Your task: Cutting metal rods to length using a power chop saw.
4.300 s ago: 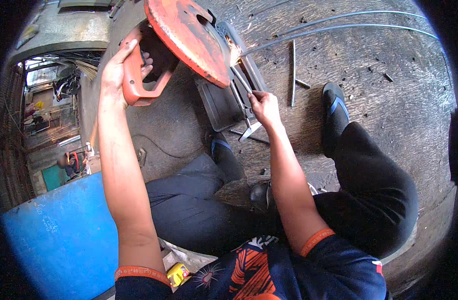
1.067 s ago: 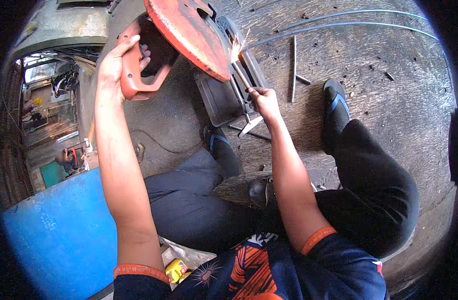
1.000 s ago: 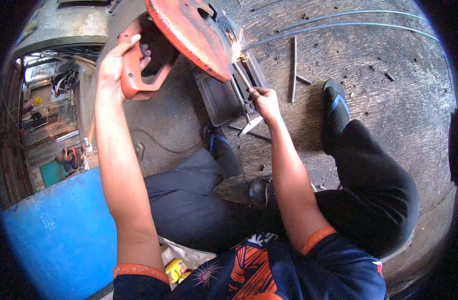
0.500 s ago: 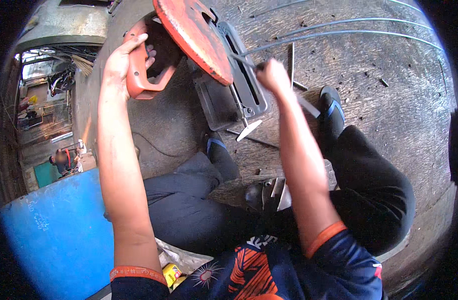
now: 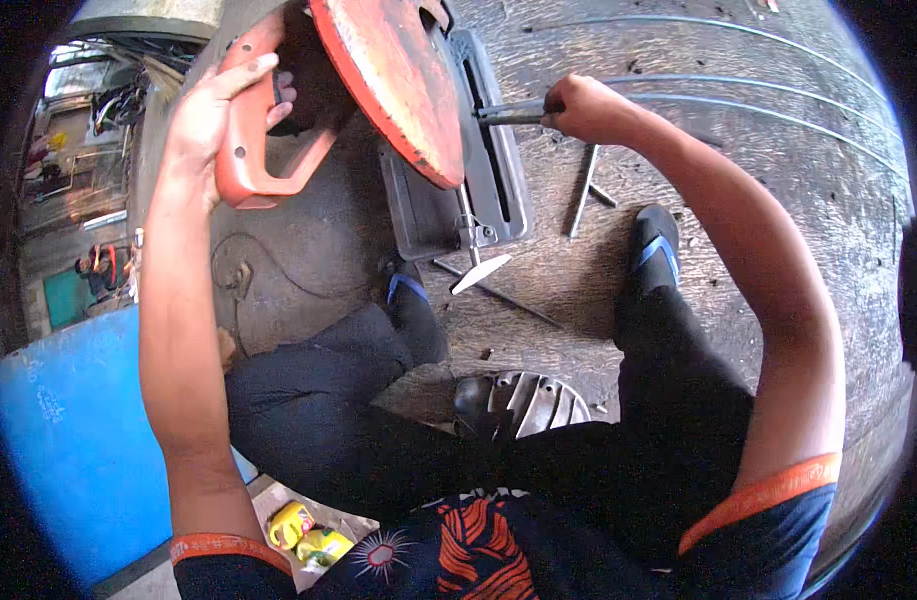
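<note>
An orange chop saw stands on the floor in front of me, its round blade guard (image 5: 393, 85) tilted over a grey base (image 5: 518, 190). My left hand (image 5: 203, 125) is wrapped round the saw's orange D-shaped handle (image 5: 243, 150), fingers at the inner side by the trigger. To the right of the base, my right hand (image 5: 583, 108) is closed on a grey metal rod (image 5: 518, 119), whose end reaches the base's slot. A longer thin rod (image 5: 778, 107) runs alongside, behind my hand. The blade is hidden by the guard. A white crank handle (image 5: 481, 272) sticks out of the base's near end.
Short metal rods (image 5: 582, 195) lie right of the base, near my right foot in a sandal (image 5: 658, 250). More long rods (image 5: 758, 45) stretch to the far right. A ribbed metal part (image 5: 528, 405) sits between my legs. A blue panel (image 5: 73, 430) stands at left; a cable (image 5: 298, 285) crosses the floor.
My right hand has moved right and away from me, and the rod in it has swung from a slant into line with the long rod. My left hand stays on the handle; the view has shifted.
</note>
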A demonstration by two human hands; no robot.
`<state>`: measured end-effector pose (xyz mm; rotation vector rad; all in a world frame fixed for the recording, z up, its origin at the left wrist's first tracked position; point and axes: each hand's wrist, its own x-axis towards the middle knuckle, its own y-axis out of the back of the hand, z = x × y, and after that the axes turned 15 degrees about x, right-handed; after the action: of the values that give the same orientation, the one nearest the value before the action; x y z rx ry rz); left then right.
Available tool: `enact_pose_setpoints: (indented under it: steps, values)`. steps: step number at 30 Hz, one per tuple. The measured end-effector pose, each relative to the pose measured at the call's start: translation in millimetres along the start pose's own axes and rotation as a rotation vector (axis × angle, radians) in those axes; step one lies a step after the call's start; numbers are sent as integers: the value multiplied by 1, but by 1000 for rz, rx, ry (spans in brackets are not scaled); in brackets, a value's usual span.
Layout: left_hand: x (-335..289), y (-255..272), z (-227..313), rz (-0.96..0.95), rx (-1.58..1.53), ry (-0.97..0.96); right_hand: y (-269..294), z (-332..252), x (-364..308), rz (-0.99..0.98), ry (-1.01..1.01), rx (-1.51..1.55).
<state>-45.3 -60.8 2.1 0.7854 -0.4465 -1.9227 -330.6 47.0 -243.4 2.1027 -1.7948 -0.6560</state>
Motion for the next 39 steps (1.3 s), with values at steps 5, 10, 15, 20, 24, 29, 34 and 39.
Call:
enact_pose_setpoints:
  steps: [5, 10, 15, 20, 24, 29, 34, 39]
  values:
    - [-6, 0, 3, 24, -42, 8, -17, 2, 10, 2, 25, 140]
    - [-7, -4, 7, 63, -31, 42, -26, 10, 11, 45, 98, 52]
    - [-9, -12, 8, 94, -27, 29, -31, 13, 5, 63, 114, 97]
    - [-7, -4, 8, 73, -17, 31, -35, 11, 2, 127, 161, 80]
    - [-5, -5, 6, 50, -8, 28, -39, 13, -1, 145, 170, 114]
    - [-8, -9, 8, 91, -15, 10, -41, 14, -1, 166, 180, 55]
    - [-5, 3, 4, 20, 22, 41, -39, 7, -4, 178, 170, 69]
    - [-5, -4, 4, 44, 34, 36, -40, 20, 3, 96, 110, 38]
